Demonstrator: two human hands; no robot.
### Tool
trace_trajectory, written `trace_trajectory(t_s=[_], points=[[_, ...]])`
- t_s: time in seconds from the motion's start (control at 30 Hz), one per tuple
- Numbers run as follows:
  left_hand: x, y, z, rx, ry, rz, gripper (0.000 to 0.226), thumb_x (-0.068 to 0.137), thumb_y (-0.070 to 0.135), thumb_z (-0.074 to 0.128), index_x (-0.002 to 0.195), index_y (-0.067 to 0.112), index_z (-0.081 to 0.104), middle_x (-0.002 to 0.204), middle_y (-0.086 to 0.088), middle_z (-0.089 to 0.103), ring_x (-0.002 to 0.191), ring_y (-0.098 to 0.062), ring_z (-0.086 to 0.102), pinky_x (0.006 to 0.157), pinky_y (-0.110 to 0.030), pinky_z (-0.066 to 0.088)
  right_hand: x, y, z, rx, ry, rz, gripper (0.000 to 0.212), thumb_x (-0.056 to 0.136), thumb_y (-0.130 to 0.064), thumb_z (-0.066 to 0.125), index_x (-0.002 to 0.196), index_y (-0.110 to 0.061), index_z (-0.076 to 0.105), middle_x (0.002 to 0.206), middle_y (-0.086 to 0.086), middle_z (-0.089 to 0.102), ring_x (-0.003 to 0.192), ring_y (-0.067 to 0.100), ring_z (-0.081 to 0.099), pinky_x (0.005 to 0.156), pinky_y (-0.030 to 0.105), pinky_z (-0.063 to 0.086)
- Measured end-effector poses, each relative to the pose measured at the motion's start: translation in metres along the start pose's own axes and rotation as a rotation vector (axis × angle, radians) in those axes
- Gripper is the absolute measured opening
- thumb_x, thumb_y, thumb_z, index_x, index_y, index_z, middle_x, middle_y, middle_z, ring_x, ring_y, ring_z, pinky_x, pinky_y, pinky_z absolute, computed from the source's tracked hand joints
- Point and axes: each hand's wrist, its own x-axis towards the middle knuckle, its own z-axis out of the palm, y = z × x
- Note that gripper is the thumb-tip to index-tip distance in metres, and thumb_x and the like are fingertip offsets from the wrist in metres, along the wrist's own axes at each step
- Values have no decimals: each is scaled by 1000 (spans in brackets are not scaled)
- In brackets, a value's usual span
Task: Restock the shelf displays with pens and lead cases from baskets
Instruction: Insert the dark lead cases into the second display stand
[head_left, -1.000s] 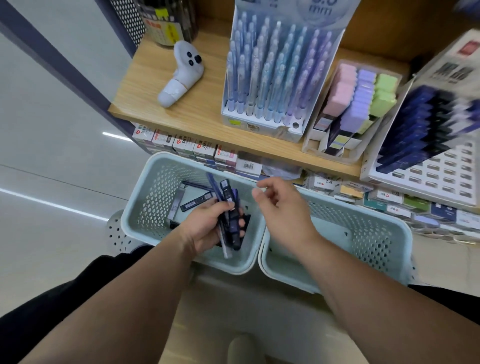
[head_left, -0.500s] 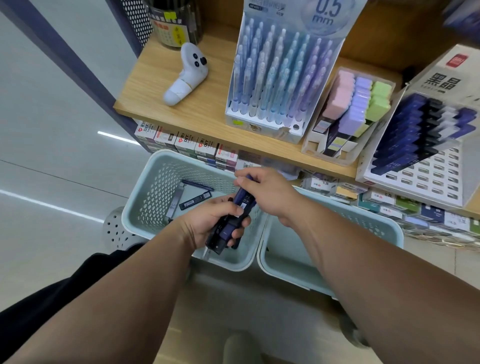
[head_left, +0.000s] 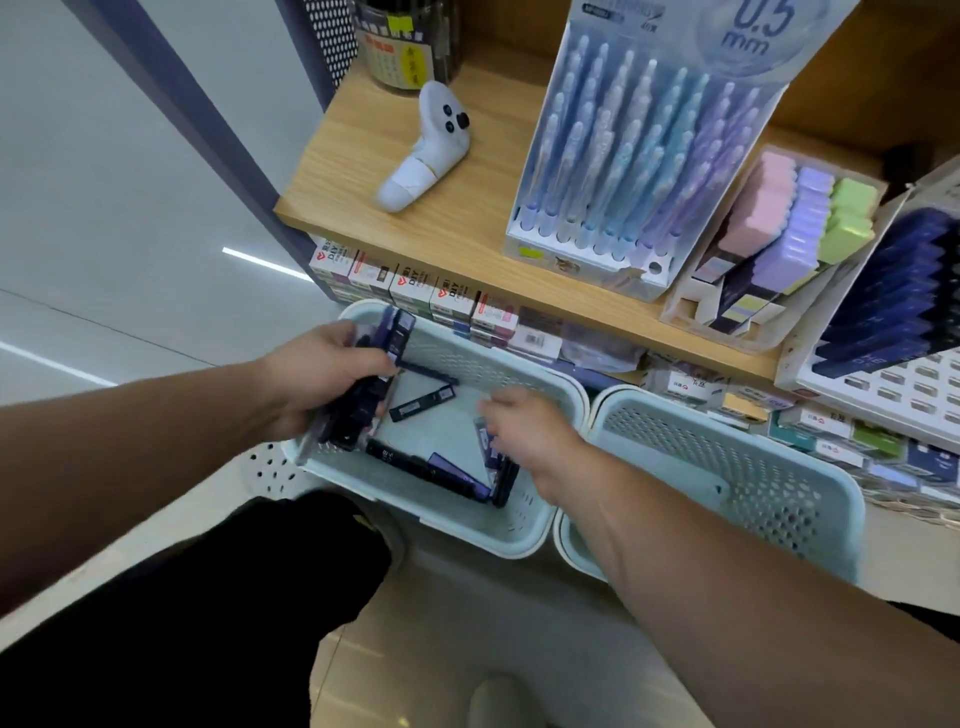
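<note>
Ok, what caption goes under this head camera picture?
Left hand grips a bundle of lead cases; right hand reaches into the basket.

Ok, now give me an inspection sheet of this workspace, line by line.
Surface: wooden shelf carrying the displays.
Job's things: left basket holds loose lead cases; right basket beside it; pen display upright on the shelf; lead case display at the right, partly filled.
Clutter: white controller lying on the shelf; dark jar behind it.
Hands: left hand grips a bundle of lead cases over the left basket; right hand reaches into the left basket onto cases by its right wall, grip blurred.
Cables: nothing seen.
Surroundings: boxed stock on the lower shelf; pale floor at left.
</note>
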Motion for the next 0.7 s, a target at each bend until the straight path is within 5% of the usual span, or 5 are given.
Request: trace_trajectory(t_s=[0.13, 0.3, 0.47, 0.57, 0.7], points=[[-50, -7, -23, -143, -13, 132, 16, 95, -2, 52, 101, 13, 51, 76, -17, 57, 57, -26, 54, 49, -33, 45, 20, 22, 33, 57, 137, 194, 23, 100, -27, 60, 108, -6, 58, 96, 11, 56, 77, 19, 52, 71, 24, 40], [-56, -38, -54, -300, 91, 208, 20, 90, 1, 58, 85, 20, 55, 75, -14, 57, 56, -25, 55, 51, -31, 46, 46, 40, 53, -10, 218, 366, 40, 99, -32, 58, 121, 2, 59, 107, 11, 58, 92, 25, 55, 78, 32, 44], [-44, -77, -42, -542, 115, 233, 16, 82, 7, 60, 92, 18, 53, 77, -13, 58, 53, -22, 54, 45, -30, 49, 66, 52, 59, -80, 325, 336, 44, 86, -32, 69, 115, 1, 60, 110, 15, 65, 77, 23, 58, 54, 25, 37], [-37, -86, -47, -570, 139, 231, 16, 84, 7, 56, 94, 18, 51, 78, -11, 59, 55, -23, 54, 46, -31, 50, 73, 60, 70, -174, 405, 323, 60, 77, -36, 70, 122, 0, 57, 125, 18, 59, 93, 31, 65, 61, 29, 48], [-29, -90, -50, -560, 138, 232, 16, 85, 7, 59, 92, 21, 54, 80, -12, 61, 55, -23, 57, 48, -31, 51, 75, 60, 77, -242, 466, 316, 58, 87, -21, 68, 135, 0, 43, 139, 19, 45, 111, 38, 59, 82, 40, 53]])
